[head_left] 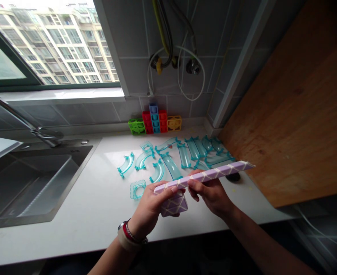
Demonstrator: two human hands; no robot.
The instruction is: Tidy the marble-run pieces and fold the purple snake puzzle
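A long purple strip-like object with white crossing lines (211,174) is held above the front of the white counter, tilted up to the right. My left hand (153,198) is closed around its left end, where a folded purple part hangs below the palm. My right hand (210,191) pinches the strip near its middle from below. Beyond the hands, several clear teal track pieces (184,156) lie on the counter, some curved and some straight. A square teal piece with a round hole (134,190) lies left of my left hand.
Green, red, blue and yellow blocks (155,121) stand against the tiled wall. To the left are a sink (71,179) and a faucet (46,137). A wooden panel (300,114) rises at the right. A dark object (233,177) lies beneath the strip.
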